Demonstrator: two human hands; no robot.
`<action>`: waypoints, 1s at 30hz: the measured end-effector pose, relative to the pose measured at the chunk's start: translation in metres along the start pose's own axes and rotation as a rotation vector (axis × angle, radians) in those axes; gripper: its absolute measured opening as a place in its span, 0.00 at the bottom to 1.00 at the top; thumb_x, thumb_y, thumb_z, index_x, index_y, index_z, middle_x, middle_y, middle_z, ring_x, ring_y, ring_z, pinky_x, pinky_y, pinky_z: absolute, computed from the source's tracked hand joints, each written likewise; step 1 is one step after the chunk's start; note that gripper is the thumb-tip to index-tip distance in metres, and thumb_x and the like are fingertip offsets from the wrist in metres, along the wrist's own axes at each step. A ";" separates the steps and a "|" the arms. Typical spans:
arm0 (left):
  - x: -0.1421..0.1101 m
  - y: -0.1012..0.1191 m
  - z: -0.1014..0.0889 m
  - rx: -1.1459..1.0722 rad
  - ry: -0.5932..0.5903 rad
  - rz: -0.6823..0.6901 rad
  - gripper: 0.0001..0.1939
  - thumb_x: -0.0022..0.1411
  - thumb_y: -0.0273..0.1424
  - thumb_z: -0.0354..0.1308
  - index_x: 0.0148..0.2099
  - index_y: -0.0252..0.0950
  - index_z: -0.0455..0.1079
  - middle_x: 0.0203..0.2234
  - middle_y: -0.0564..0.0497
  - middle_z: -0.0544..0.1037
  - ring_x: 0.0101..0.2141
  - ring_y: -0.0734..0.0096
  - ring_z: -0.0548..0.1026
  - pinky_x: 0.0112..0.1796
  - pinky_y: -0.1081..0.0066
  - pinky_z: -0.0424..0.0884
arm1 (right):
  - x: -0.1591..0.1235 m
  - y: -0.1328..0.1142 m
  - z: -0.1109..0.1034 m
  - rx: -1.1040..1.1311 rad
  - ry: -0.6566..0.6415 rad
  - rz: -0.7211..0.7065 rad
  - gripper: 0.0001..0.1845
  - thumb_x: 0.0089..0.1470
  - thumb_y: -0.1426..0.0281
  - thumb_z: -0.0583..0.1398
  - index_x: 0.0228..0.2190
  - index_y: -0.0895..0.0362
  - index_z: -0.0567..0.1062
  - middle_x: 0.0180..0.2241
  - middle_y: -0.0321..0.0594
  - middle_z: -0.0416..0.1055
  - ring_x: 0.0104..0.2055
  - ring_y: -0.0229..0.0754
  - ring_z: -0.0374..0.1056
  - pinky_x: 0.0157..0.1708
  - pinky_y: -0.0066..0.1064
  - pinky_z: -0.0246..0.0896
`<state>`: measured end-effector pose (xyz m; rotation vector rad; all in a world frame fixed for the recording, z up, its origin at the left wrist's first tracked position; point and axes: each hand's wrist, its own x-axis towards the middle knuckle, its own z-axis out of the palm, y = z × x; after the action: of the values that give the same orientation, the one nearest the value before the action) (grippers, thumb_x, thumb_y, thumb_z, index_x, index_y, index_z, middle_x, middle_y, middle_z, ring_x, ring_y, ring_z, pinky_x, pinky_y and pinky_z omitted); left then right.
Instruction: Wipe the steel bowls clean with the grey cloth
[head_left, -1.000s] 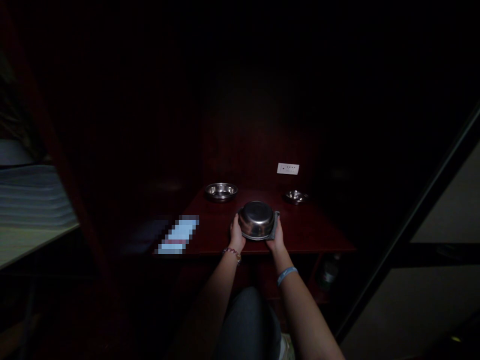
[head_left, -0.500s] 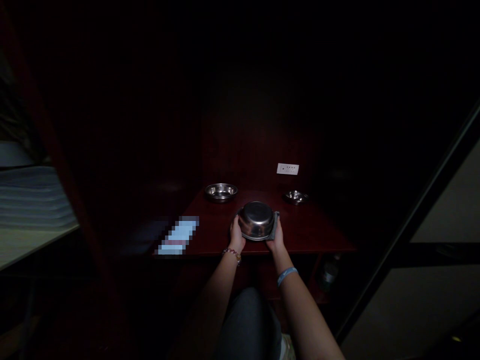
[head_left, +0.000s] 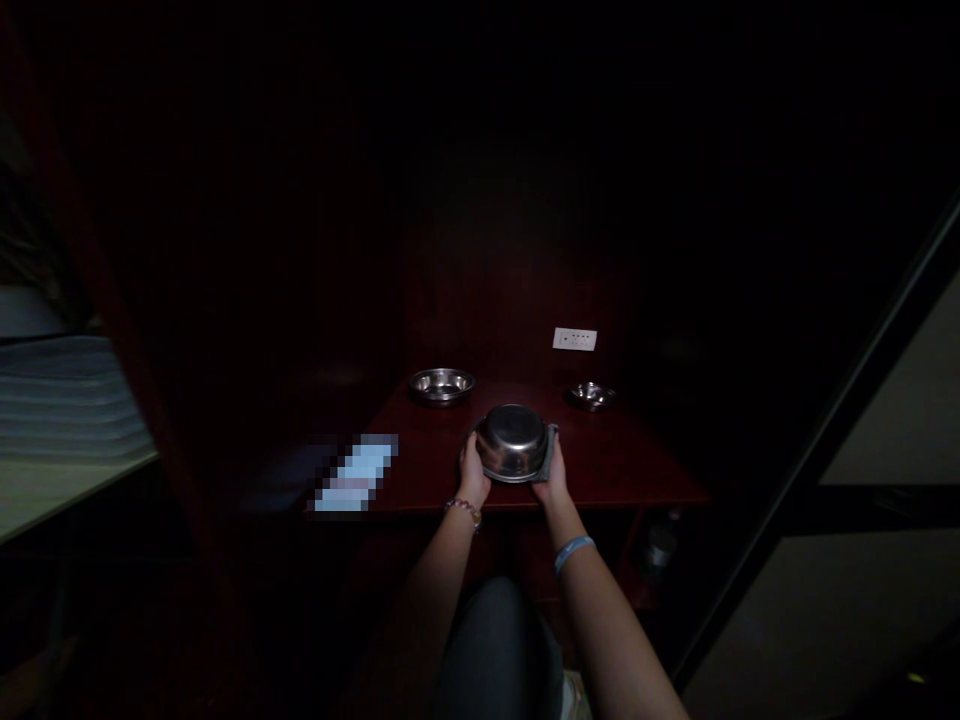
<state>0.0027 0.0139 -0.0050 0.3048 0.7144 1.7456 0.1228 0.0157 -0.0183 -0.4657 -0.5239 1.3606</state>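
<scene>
A steel bowl (head_left: 512,441) is held bottom-up over the front of a dark red table (head_left: 637,460). My left hand (head_left: 472,474) grips its left rim. My right hand (head_left: 553,478) grips the right rim together with a grey cloth (head_left: 551,452) pressed against the bowl. Both hands are closed on the bowl. A bracelet is on my left wrist and a blue band on my right.
Two more steel bowls stand upright at the table's back: a wider bowl (head_left: 442,384) at the left and a smaller bowl (head_left: 592,395) at the right. A white socket plate (head_left: 575,339) is on the back wall. A blurred light patch (head_left: 355,472) lies at the table's left.
</scene>
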 end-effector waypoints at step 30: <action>0.006 -0.007 -0.005 0.082 -0.185 0.133 0.08 0.63 0.33 0.61 0.43 0.34 0.74 0.43 0.46 0.82 0.50 0.64 0.77 0.58 0.61 0.67 | 0.005 0.000 -0.009 0.080 0.127 -0.067 0.27 0.67 0.52 0.45 0.41 0.50 0.80 0.42 0.34 0.83 0.52 0.41 0.76 0.63 0.44 0.63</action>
<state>0.0043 0.0188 -0.0139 0.5733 0.6444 1.7882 0.1287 0.0210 -0.0254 -0.4623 -0.3765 1.2739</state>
